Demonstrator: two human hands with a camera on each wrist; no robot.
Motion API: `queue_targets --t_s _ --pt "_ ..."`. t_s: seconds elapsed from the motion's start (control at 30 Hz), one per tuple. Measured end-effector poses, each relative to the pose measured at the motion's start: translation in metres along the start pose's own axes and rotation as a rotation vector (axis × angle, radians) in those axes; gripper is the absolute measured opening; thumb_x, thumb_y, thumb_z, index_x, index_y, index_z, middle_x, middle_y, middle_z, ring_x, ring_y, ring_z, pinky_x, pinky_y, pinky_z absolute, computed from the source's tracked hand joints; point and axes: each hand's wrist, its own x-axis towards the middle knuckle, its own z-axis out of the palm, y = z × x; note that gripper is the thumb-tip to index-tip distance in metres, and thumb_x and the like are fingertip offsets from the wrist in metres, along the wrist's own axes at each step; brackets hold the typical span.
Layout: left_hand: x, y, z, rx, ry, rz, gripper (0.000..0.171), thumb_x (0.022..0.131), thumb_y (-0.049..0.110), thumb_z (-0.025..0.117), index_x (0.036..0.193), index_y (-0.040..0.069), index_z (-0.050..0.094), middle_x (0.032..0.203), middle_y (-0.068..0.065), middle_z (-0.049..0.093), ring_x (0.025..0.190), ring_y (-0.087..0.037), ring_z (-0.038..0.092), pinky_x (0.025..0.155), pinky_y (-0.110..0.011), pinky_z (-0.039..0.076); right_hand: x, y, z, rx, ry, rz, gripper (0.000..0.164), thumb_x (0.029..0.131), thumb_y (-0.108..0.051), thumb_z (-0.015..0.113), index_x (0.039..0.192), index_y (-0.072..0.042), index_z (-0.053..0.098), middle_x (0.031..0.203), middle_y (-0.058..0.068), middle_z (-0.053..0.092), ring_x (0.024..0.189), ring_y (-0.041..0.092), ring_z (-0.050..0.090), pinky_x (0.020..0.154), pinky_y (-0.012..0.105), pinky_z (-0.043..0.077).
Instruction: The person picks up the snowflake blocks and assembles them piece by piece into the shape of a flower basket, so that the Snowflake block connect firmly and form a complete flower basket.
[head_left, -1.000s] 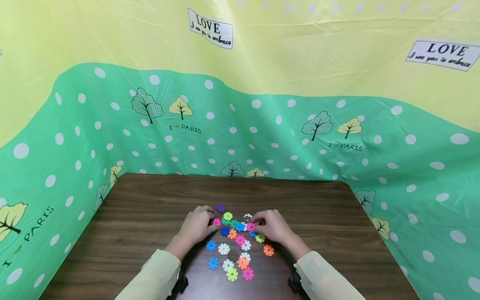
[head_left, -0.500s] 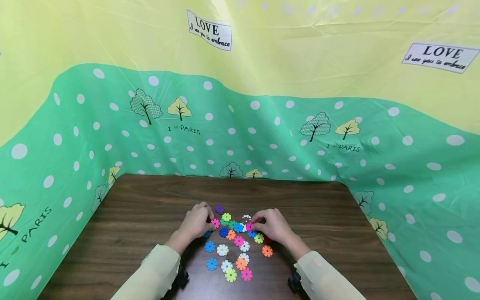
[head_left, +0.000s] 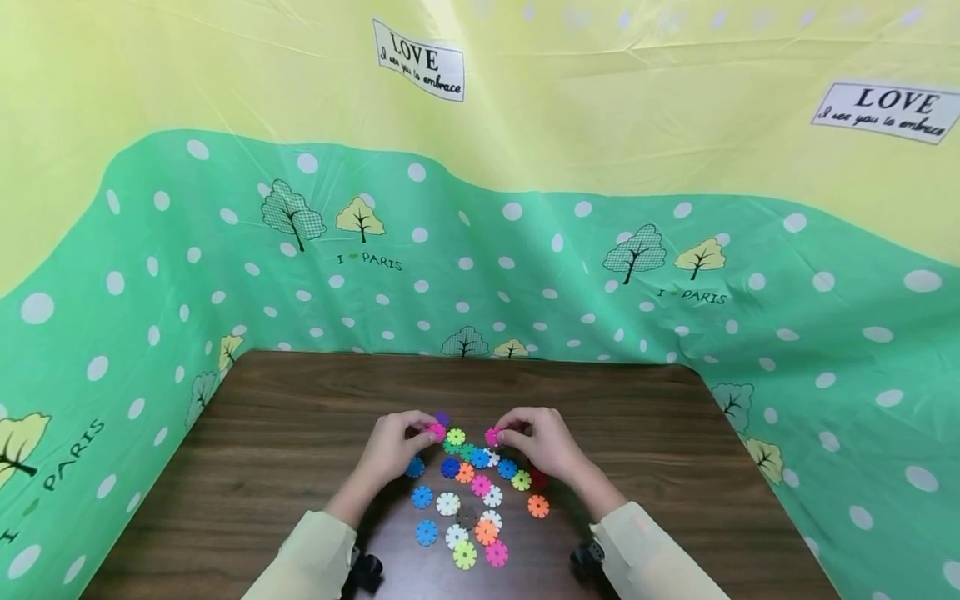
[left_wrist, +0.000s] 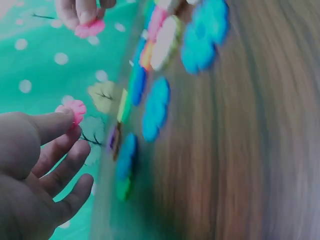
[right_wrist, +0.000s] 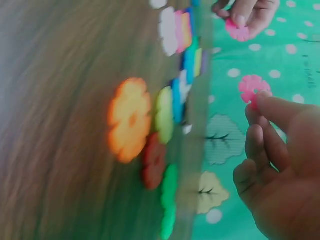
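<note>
Between thumb and fingertips, my left hand [head_left: 394, 443] pinches a pink notched plastic disc [head_left: 437, 432], raised above the table. My right hand [head_left: 546, 443] pinches a second pink disc [head_left: 492, 437] in the same way, and a gap separates the two discs. In the left wrist view the left hand's pink disc [left_wrist: 73, 111] sits at the thumb tip, the other fingers spread loosely. The right wrist view shows the other pink disc [right_wrist: 254, 89] held upright. Below the hands lie a yellow-green disc [head_left: 455, 436], a green disc [head_left: 467, 452] and a blue disc [head_left: 480, 458].
Several more notched discs lie flat on the brown wooden table [head_left: 300, 417], among them an orange disc [head_left: 538, 506], a white disc [head_left: 447, 503] and a dark red disc [right_wrist: 154, 161]. Green and yellow printed cloth [head_left: 420, 283] hangs behind the table.
Both hands have risen from the loose discs with a pink disc in each. The right hand's disc has come up from beside the blue and white discs.
</note>
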Motion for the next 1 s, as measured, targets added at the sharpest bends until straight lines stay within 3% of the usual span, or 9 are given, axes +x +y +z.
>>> queue_targets --t_s 0.13,0.37,0.6,0.83,1.0 --pt "-0.003 0.009 0.004 -0.093 0.057 0.015 0.007 0.094 0.018 0.076 0.1 0.023 0.078 0.091 0.01 0.075 0.081 -0.007 0.067 0.075 -0.025 0.057 0.002 -0.011 0.001 0.128 0.06 -0.017 0.004 0.094 -0.021 0.077 0.098 -0.023 0.076 0.09 -0.009 0.074 0.075 0.016 0.064 0.067 0.027 0.056" --pt "-0.007 0.022 0.01 -0.134 0.108 0.093 0.003 0.095 0.022 0.075 0.097 0.02 0.078 0.094 0.009 0.074 0.08 -0.008 0.065 0.074 -0.025 0.058 -0.001 -0.026 0.009 0.354 0.116 0.022 0.006 0.096 -0.019 0.075 0.1 -0.016 0.074 0.088 0.004 0.075 0.072 0.023 0.066 0.063 0.026 0.055" --pt "-0.009 0.026 0.012 -0.104 0.155 0.214 0.006 0.094 0.018 0.076 0.099 0.02 0.078 0.098 0.01 0.074 0.088 -0.007 0.069 0.08 -0.027 0.061 -0.003 -0.032 0.022 0.381 0.146 0.007 0.009 0.095 -0.014 0.075 0.103 -0.012 0.079 0.088 0.005 0.076 0.068 0.013 0.062 0.059 0.022 0.052" --pt "-0.011 0.031 0.008 -0.054 0.158 0.31 0.007 0.093 0.016 0.077 0.099 0.019 0.078 0.096 0.011 0.073 0.089 -0.004 0.068 0.081 -0.025 0.061 -0.004 -0.051 0.018 0.387 0.143 -0.016 0.01 0.095 -0.005 0.072 0.102 -0.001 0.078 0.083 0.013 0.075 0.064 0.033 0.061 0.057 0.022 0.052" --pt "-0.011 0.034 0.007 0.053 0.186 0.409 0.007 0.092 0.014 0.078 0.098 0.017 0.079 0.093 0.011 0.072 0.085 -0.003 0.067 0.077 -0.022 0.059 -0.01 -0.07 0.008 0.4 0.138 -0.02 0.009 0.094 -0.003 0.073 0.1 0.002 0.078 0.082 0.013 0.075 0.064 0.029 0.062 0.058 0.023 0.053"
